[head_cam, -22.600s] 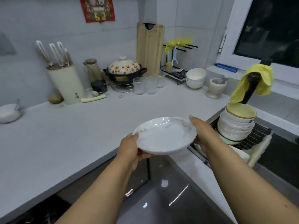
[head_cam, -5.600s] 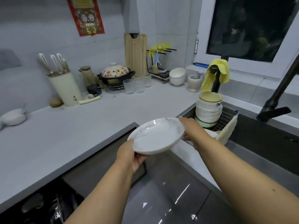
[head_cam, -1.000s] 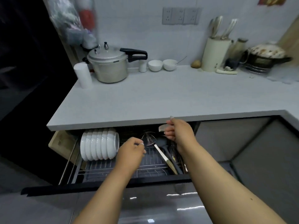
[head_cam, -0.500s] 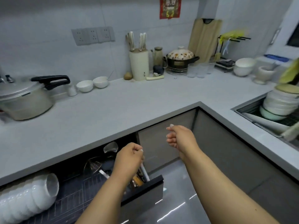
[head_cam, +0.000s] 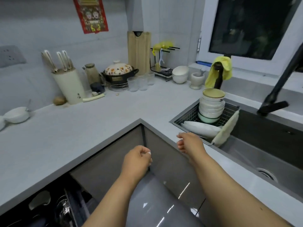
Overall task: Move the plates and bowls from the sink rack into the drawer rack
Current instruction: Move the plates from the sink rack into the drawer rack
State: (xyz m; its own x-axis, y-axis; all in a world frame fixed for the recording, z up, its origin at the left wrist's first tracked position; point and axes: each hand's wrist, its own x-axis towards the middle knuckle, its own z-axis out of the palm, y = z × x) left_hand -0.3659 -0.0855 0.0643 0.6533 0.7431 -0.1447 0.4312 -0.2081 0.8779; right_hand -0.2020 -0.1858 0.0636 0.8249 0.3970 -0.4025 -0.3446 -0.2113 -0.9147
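One plate (head_cam: 200, 129) lies flat at the near edge of the sink rack (head_cam: 185, 116), and behind it stands a tall stack of bowls (head_cam: 211, 106), a mint-green one at the bottom and a tan-rimmed one on top. The right hand (head_cam: 191, 142) hovers just beside the plate's near rim, fingers loosely curled and holding nothing; the left hand (head_cam: 137, 159) hangs lower, in front of the cabinet corner, also loosely curled and empty.

The plate looks like the sensible next pick, being nearest and unburdened. Slide fingers under the near rim with the thumb on top, lift it clear of the wire, then bring the left hand under the far side before turning away. A cloth (head_cam: 227, 128) drapes over the rack's right end, close to the plate's edge, and could drag along if snagged.

The drawer rack (head_cam: 65, 208) sits open low on the left under the bench (head_cam: 82, 125), holding utensils where visible. A black faucet (head_cam: 277, 94) leans over the sink (head_cam: 262, 153).
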